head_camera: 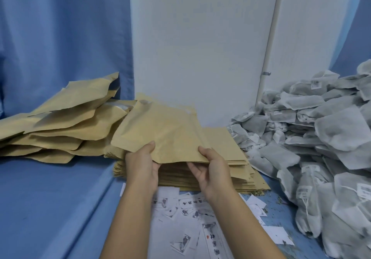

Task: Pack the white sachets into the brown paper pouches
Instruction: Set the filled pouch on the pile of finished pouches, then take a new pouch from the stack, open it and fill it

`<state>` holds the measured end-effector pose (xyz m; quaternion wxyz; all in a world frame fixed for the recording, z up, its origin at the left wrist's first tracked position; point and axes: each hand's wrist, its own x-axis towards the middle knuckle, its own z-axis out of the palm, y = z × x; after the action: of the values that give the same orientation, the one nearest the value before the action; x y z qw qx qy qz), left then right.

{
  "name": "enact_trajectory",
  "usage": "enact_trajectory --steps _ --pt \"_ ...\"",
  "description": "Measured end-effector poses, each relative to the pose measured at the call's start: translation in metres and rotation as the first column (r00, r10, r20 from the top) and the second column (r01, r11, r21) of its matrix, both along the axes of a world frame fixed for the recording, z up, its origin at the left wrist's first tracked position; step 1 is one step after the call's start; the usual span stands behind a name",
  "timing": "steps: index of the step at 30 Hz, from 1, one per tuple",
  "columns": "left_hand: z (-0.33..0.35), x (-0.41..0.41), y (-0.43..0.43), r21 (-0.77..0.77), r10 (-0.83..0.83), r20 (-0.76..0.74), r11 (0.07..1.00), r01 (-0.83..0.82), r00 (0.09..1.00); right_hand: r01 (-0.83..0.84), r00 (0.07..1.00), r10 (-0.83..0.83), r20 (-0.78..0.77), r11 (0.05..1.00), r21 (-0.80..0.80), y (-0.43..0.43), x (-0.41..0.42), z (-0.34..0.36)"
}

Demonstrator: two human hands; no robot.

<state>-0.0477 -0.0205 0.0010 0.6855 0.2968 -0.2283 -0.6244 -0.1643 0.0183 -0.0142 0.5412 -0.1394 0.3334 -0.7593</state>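
Note:
A flat brown paper pouch is lifted off the stack of empty pouches in the middle. My left hand pinches its near left edge, thumb on top. My right hand pinches the near right edge the same way. A big heap of white sachets with small labels lies to the right. A pile of bulging brown pouches lies to the left, some with open mouths.
Small white printed paper slips are scattered on the blue cloth in front of the stack. A white wall panel rises right behind the stack, with blue curtain on the left.

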Motion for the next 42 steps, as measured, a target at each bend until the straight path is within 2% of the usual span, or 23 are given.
enact_trajectory --steps 4,9,12,13,15,17,19,21,24,25,27,30,33,35,37,38,40,42 --pt "0.030 0.034 -0.030 -0.050 0.010 -0.075 0.999 -0.014 0.997 -0.122 0.992 0.124 0.016 0.990 -0.073 -0.037 0.032 0.030" --pt "0.079 0.080 -0.081 -0.155 -0.005 -0.216 0.987 -0.029 0.976 -0.224 0.973 0.211 -0.097 0.965 -0.138 -0.105 0.086 0.085" --pt "0.094 0.104 -0.115 -0.140 0.010 -0.212 0.989 -0.041 0.977 -0.282 0.947 0.256 -0.196 0.952 -0.118 -0.150 0.122 0.111" --pt "0.095 0.111 -0.126 -0.113 -0.007 -0.170 0.993 -0.012 0.985 -0.291 0.938 0.263 -0.225 0.951 -0.102 -0.165 0.133 0.117" --pt "0.091 0.124 -0.146 0.003 -0.023 0.056 1.000 0.022 0.998 -0.318 0.919 0.294 -0.263 0.947 -0.052 -0.191 0.149 0.119" --pt "0.084 0.135 -0.166 0.104 -0.009 0.263 0.994 -0.019 0.965 -0.319 0.877 0.321 -0.358 0.945 0.065 -0.206 0.162 0.115" --pt "0.079 0.144 -0.185 0.144 0.023 0.297 0.987 -0.069 0.955 -0.277 0.851 0.323 -0.413 0.946 0.168 -0.218 0.166 0.107" --pt "0.080 0.152 -0.197 0.137 0.070 0.189 0.986 -0.097 0.980 -0.266 0.870 0.315 -0.379 0.948 0.178 -0.222 0.164 0.104" --pt "0.083 0.157 -0.199 0.010 0.053 -0.195 0.999 -0.052 0.979 -0.379 0.918 0.373 -0.137 0.925 -0.017 -0.220 0.158 0.104" --pt "0.082 0.157 -0.196 -0.007 0.033 -0.270 0.999 -0.036 0.962 -0.409 0.912 0.404 -0.070 0.910 -0.067 -0.218 0.156 0.105" --pt "0.076 0.151 -0.185 -0.016 0.014 -0.299 1.000 -0.020 0.954 -0.461 0.886 0.463 -0.016 0.877 -0.135 -0.207 0.154 0.103" --pt "0.063 0.137 -0.163 -0.007 -0.008 -0.257 1.000 0.006 0.966 -0.450 0.893 0.444 -0.076 0.882 -0.138 -0.193 0.145 0.091" --pt "0.054 0.118 -0.136 -0.030 -0.058 -0.259 0.998 0.052 0.964 -0.368 0.905 0.339 -0.257 0.927 -0.074 -0.170 0.128 0.078" --pt "0.051 0.099 -0.116 -0.035 -0.073 -0.229 0.997 0.066 0.971 -0.313 0.880 0.266 -0.394 0.948 -0.057 -0.150 0.111 0.073" --pt "0.050 0.078 -0.094 -0.029 -0.075 -0.167 0.997 0.071 0.983 -0.213 0.799 0.138 -0.585 0.975 -0.061 -0.129 0.091 0.068" --pt "0.049 0.068 -0.084 -0.034 -0.079 -0.150 0.997 0.075 0.986 -0.151 0.722 0.064 -0.689 0.986 -0.066 -0.119 0.080 0.065" --pt "0.048 0.048 -0.064 -0.054 -0.097 -0.153 0.995 0.089 0.983 -0.035 0.486 -0.033 -0.873 0.998 -0.057 -0.100 0.057 0.055" --pt "0.045 0.030 -0.047 -0.086 -0.127 -0.166 0.990 0.114 0.978 0.028 0.150 -0.011 -0.989 1.000 -0.006 -0.084 0.036 0.040"
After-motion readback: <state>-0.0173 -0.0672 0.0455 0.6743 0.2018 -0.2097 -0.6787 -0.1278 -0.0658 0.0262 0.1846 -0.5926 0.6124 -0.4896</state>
